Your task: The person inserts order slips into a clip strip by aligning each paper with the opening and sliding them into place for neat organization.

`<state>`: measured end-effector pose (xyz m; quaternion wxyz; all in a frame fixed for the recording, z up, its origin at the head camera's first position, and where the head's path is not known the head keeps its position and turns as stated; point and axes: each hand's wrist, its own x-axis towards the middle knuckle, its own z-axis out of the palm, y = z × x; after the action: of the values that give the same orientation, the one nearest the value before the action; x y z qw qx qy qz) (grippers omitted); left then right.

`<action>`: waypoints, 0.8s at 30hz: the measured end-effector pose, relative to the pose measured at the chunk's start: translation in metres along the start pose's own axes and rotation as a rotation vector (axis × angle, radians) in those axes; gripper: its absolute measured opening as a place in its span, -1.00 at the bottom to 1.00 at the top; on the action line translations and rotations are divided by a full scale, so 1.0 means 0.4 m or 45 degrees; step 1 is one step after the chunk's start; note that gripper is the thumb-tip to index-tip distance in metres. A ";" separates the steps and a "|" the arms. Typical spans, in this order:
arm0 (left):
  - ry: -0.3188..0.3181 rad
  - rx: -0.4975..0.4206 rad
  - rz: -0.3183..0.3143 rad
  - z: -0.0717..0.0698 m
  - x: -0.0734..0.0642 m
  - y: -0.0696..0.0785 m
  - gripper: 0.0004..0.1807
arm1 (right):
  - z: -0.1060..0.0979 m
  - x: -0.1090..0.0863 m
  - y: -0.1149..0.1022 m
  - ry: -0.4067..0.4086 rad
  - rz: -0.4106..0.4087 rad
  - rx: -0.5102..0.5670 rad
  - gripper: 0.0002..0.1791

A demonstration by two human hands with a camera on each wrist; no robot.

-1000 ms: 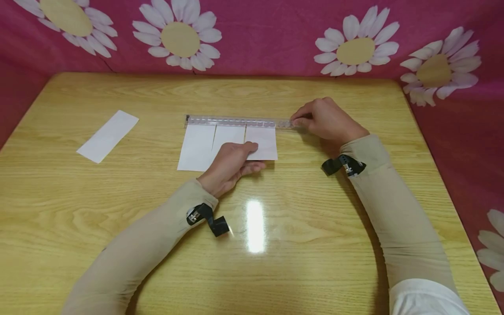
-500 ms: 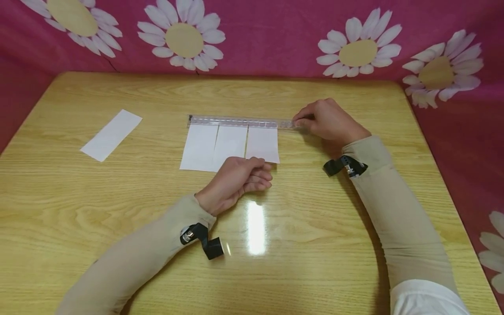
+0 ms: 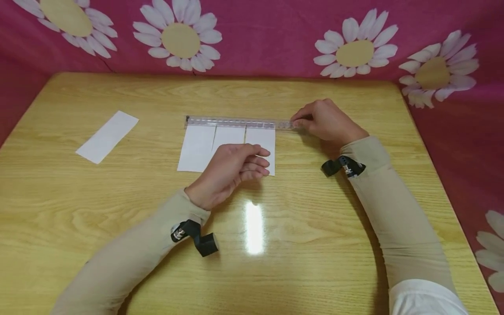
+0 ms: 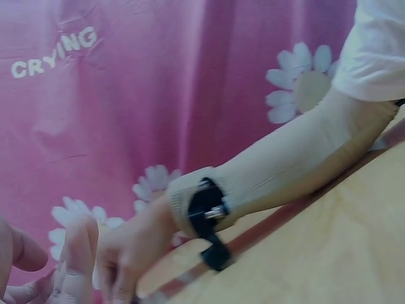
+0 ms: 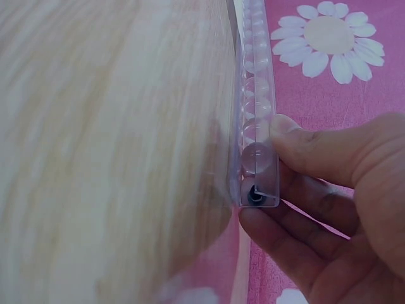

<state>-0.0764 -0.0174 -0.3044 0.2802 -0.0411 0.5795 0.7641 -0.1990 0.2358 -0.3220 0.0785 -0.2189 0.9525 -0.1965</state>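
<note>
My right hand [image 3: 328, 120] pinches the right end of a clear plastic ruler [image 3: 283, 124] between thumb and fingers. In the right wrist view a row of round shapes runs along the ruler [image 5: 256, 126], with a small hole at its end. Under the ruler lie the far edges of the left paper piece [image 3: 194, 148], the middle piece [image 3: 230, 133] and the right piece [image 3: 263, 134], side by side. My left hand [image 3: 234, 170] is over the near part of the right and middle pieces, fingers loose and holding nothing, partly hiding them.
Another white paper strip [image 3: 107, 137] lies slantwise on the wooden table [image 3: 98, 205], at the left. A pink cloth [image 3: 267, 39] with large daisies hangs behind the table and along its sides. A bright light reflection shows on the tabletop near the front.
My left hand has let go of the right paper piece, whose raised near edge has come down onto the table. The right hand and ruler have stayed in place.
</note>
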 end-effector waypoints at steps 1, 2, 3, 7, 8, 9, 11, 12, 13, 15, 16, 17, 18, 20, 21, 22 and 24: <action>0.009 -0.006 0.011 -0.005 0.003 0.007 -0.63 | 0.000 0.000 -0.001 -0.008 0.009 0.002 -0.77; 0.020 -0.008 0.019 -0.011 0.005 0.015 -0.65 | -0.001 0.000 -0.002 -0.017 0.018 0.003 -0.77; 0.034 -0.010 0.028 -0.016 0.007 0.023 -0.67 | -0.001 0.000 -0.002 -0.025 0.028 0.005 -0.76; 0.071 -0.056 0.096 -0.038 0.013 0.056 -0.73 | -0.004 -0.001 -0.001 -0.043 0.037 0.005 -0.75; 0.079 -0.076 0.112 -0.044 0.015 0.063 -0.74 | -0.005 -0.002 -0.002 -0.048 0.042 0.007 -0.75; 0.082 -0.105 0.134 -0.049 0.016 0.070 -0.75 | -0.005 -0.002 -0.002 -0.049 0.042 0.007 -0.74; 0.089 -0.158 0.169 -0.059 0.020 0.082 -0.76 | -0.004 -0.002 -0.001 -0.052 0.043 0.007 -0.74; 0.098 -0.173 0.183 -0.065 0.021 0.088 -0.77 | -0.003 -0.002 -0.001 -0.050 0.042 0.008 -0.74; 0.111 -0.179 0.199 -0.072 0.021 0.093 -0.77 | -0.002 -0.001 -0.001 -0.047 0.040 0.009 -0.75; 0.143 -0.193 0.227 -0.084 0.021 0.104 -0.77 | 0.000 0.000 0.000 -0.040 0.023 0.007 -0.75; 0.162 -0.195 0.240 -0.091 0.021 0.109 -0.77 | 0.002 0.002 0.000 -0.038 0.018 0.007 -0.75; 0.182 -0.189 0.252 -0.098 0.021 0.113 -0.77 | 0.002 0.002 0.001 -0.036 0.017 0.006 -0.75; 0.196 -0.195 0.263 -0.105 0.022 0.117 -0.77 | 0.002 0.003 0.001 -0.035 0.016 0.003 -0.75; 0.217 -0.209 0.284 -0.120 0.025 0.124 -0.78 | 0.001 0.002 0.000 -0.043 0.029 0.002 -0.75; 0.226 -0.209 0.293 -0.128 0.026 0.127 -0.78 | 0.000 0.002 0.000 -0.046 0.038 0.003 -0.75; 0.232 -0.210 0.299 -0.135 0.027 0.131 -0.79 | -0.001 0.002 0.000 -0.049 0.044 0.003 -0.74; 0.240 -0.208 0.305 -0.151 0.029 0.137 -0.79 | -0.003 0.000 -0.001 -0.057 0.056 0.004 -0.74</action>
<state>-0.1281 -0.0772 -0.2812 0.1271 -0.0660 0.5401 0.8294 -0.1990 0.2358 -0.3207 0.1044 -0.2021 0.9548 -0.1912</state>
